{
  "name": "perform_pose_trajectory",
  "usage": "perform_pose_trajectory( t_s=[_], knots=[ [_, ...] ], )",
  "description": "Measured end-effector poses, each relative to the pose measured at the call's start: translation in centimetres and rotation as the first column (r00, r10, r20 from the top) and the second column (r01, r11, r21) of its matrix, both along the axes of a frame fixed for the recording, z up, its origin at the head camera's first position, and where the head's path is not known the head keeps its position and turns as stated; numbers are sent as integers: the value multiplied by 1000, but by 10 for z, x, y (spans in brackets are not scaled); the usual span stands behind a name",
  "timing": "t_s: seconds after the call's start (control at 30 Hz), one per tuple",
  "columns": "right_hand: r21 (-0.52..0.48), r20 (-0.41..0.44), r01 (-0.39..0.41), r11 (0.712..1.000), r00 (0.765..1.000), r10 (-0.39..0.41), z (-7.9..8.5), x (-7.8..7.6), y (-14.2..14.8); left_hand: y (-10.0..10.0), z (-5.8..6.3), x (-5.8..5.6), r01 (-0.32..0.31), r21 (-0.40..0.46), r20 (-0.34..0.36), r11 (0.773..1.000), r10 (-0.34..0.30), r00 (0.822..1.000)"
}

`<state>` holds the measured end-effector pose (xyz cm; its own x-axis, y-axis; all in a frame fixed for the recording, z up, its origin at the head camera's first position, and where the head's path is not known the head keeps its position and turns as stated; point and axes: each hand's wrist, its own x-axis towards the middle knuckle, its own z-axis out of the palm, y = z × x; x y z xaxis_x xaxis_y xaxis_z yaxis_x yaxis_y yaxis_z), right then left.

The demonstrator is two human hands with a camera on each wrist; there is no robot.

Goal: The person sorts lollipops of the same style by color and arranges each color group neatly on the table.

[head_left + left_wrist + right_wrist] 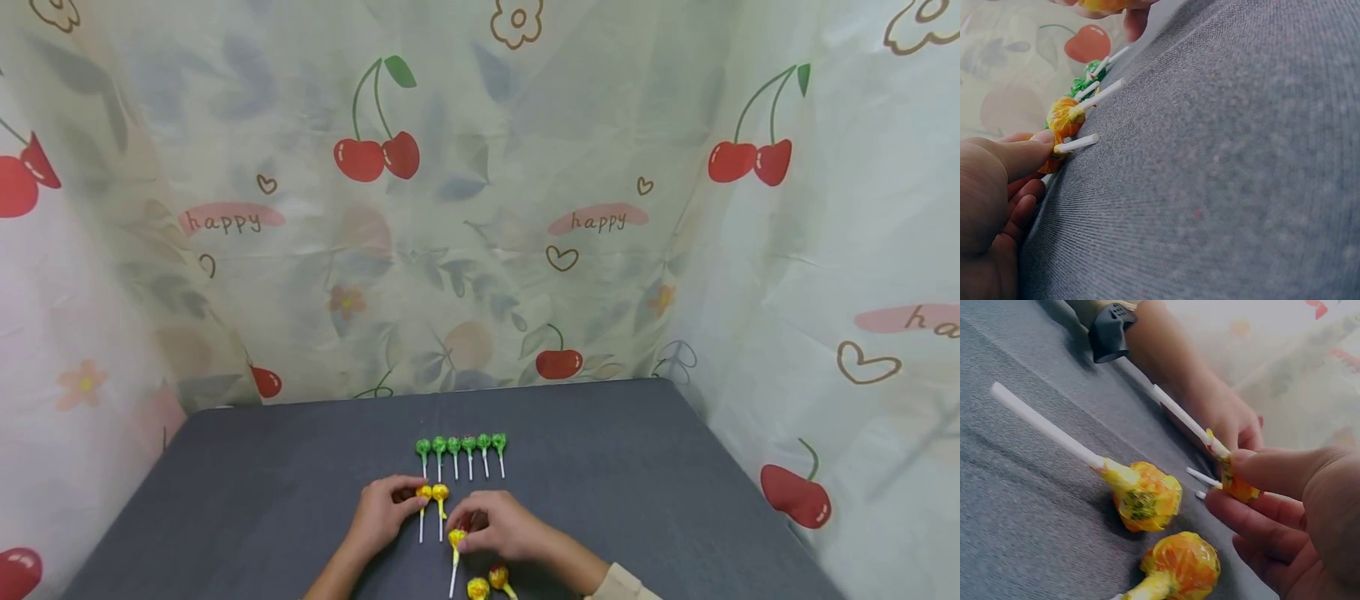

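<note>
My left hand [385, 510] pinches the yellow-wrapped head of a lollipop [422, 521] at the left end of a short row; in the left wrist view its thumb lies over that wrapper. Right beside it lies a second yellow lollipop [440, 493]. Between thumb and fingers, my right hand [504, 527] holds another yellow lollipop [1238, 484], its white stick pointing toward me. Two further yellow lollipops, one [1147, 497] and another [1182, 565], lie on the dark cloth below the right hand.
Several green lollipops [468, 444] form a row behind the yellow ones, sticks toward me. A dark grey cloth covers the table [247, 500]. Printed curtains [465, 208] with cherries enclose its back and sides.
</note>
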<state>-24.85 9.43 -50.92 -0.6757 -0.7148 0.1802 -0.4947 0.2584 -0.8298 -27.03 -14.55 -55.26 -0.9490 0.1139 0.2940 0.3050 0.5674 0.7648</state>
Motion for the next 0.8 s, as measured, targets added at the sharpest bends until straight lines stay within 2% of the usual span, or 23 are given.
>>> perform_pose_trajectory(
  t_s=[0.17,0.3,0.53,0.8],
  knots=[
    [-28,44,82,996,996,-81,2,-6,2,0,0,0,3,8,-9,1000,-3,1000],
    [-22,39,149,989,988,-148,5,-13,2,0,0,1,9,13,-20,1000,-9,1000],
    [-4,-67,260,966,963,-260,6,-25,0,0,0,2,6,16,-26,1000,-5,1000],
    [-10,-210,338,941,919,-332,-6,-34,-8,-1,0,1,6,22,-4,1000,-6,1000]
  ],
)
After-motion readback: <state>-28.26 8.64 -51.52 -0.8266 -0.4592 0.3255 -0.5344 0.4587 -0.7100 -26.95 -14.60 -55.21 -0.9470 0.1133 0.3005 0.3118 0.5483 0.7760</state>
